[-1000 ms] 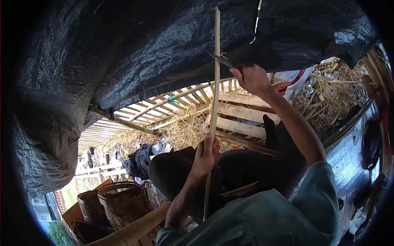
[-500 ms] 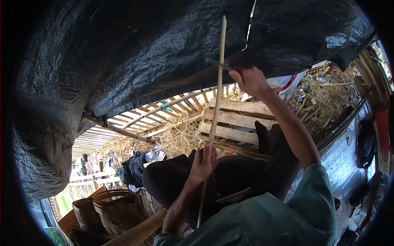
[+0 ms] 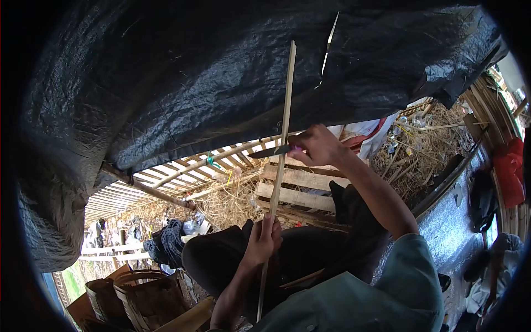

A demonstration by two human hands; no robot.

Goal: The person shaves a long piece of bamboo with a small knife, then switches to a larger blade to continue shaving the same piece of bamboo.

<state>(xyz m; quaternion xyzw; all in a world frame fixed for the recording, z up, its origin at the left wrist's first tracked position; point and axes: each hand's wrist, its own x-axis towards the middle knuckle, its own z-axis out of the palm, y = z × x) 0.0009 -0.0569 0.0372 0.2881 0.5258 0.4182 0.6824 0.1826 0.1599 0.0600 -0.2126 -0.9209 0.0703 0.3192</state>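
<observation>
My left hand (image 3: 263, 239) is closed around a long pale bamboo strip (image 3: 286, 105), which stands nearly upright in front of me. The strip's lower end runs down past my lap. Higher up, my right hand (image 3: 317, 145) grips a knife (image 3: 270, 152) with a dark blade. That blade lies across the strip, pointing left, and touches or nearly touches it. A bit of purple shows at the knife's handle, most of which my fingers hide. Small thin curls sit on the strip near the blade.
A black plastic sheet (image 3: 221, 72) hangs overhead and in front. Wooden slats (image 3: 307, 178) and dry straw (image 3: 235, 196) lie beyond my knees. Woven baskets (image 3: 146, 301) stand at lower left, a red item (image 3: 509, 171) at far right.
My right hand has moved down the strip with the knife, closer to my left hand. The strip's top sits lower in view, and the whole view has shifted slightly.
</observation>
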